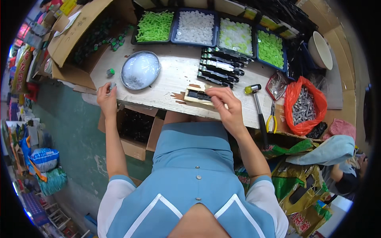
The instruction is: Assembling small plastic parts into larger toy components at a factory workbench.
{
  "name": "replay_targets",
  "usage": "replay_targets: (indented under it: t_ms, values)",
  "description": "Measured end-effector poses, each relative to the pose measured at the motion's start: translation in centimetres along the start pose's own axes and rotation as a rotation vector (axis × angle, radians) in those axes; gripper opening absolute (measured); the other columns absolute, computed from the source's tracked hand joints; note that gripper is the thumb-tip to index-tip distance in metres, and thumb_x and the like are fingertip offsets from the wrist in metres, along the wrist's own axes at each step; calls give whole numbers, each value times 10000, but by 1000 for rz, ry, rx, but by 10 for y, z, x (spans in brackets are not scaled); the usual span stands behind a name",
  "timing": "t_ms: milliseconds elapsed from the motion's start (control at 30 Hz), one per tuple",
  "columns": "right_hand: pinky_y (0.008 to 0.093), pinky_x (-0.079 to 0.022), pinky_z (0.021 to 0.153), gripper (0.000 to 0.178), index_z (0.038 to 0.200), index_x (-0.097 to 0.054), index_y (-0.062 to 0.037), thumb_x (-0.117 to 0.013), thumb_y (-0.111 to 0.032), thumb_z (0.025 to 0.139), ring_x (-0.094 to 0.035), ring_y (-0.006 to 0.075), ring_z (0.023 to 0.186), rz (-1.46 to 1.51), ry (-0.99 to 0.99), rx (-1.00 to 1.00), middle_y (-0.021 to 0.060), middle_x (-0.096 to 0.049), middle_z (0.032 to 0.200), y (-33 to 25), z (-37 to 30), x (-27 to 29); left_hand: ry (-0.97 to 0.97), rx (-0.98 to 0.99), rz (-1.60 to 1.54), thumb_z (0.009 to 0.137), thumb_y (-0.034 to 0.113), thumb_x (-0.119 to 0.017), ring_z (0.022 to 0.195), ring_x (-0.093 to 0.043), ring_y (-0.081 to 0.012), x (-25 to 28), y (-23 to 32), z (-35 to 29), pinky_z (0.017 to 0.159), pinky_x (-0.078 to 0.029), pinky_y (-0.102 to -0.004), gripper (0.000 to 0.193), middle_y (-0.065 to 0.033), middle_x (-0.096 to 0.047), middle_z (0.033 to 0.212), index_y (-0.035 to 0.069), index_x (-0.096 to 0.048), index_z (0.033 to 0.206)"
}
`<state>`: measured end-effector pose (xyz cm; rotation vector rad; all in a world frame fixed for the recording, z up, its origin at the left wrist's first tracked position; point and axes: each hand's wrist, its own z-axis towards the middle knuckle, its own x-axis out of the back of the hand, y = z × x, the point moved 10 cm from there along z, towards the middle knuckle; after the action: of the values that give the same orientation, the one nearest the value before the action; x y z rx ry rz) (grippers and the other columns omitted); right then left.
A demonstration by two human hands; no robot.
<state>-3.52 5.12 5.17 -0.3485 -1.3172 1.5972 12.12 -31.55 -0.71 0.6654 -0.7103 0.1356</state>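
Observation:
At the left of the worktable (pixel 170 85), my left hand (pixel 106 101) is closed in a pinch on a small grey part (pixel 112 85). Just beyond it lies a small green-and-grey piece (pixel 110 72). A metal bowl (pixel 157 78) of whitish, glossy paste stands to the right of that hand. Near the front edge, a long black part (pixel 197 94) rests in a cream-coloured holder (pixel 189 99). My right hand (pixel 227 104) is over the holder's right end, thumb and fingers pinched together; whatever they grip is too small to make out.
Trays of green strips (pixel 154 25), white pieces (pixel 194 27) and green pieces (pixel 270 48) line the back. Black assemblies (pixel 220 67) lie stacked before them. A hammer (pixel 260 111), pliers (pixel 272 121) and a red bag (pixel 289 105) of metal parts are at right; a cardboard box (pixel 75 75) stands left.

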Motion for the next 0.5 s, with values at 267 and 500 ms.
replay_targets:
  t_ms: [267, 500]
  values:
    - [557, -444, 657, 574, 553, -429, -37, -338, -456, 933, -481, 231, 508, 1681, -376, 104, 110, -514, 545, -183, -3, 36, -535, -97, -668, 695, 11, -682, 657, -489, -86, -66, 188, -19, 560, -397, -211, 205, -22, -579, 836, 20, -640, 895]
    - [336, -417, 435, 621, 604, -448, -35, -266, -549, 902, -428, 198, 476, 2104, -564, 0, 133, -487, 617, -198, -20, 31, -691, -457, -658, 634, -27, -678, 770, -499, -201, -98, 251, -47, 644, -431, -302, 259, -47, -577, 807, 32, -638, 883]
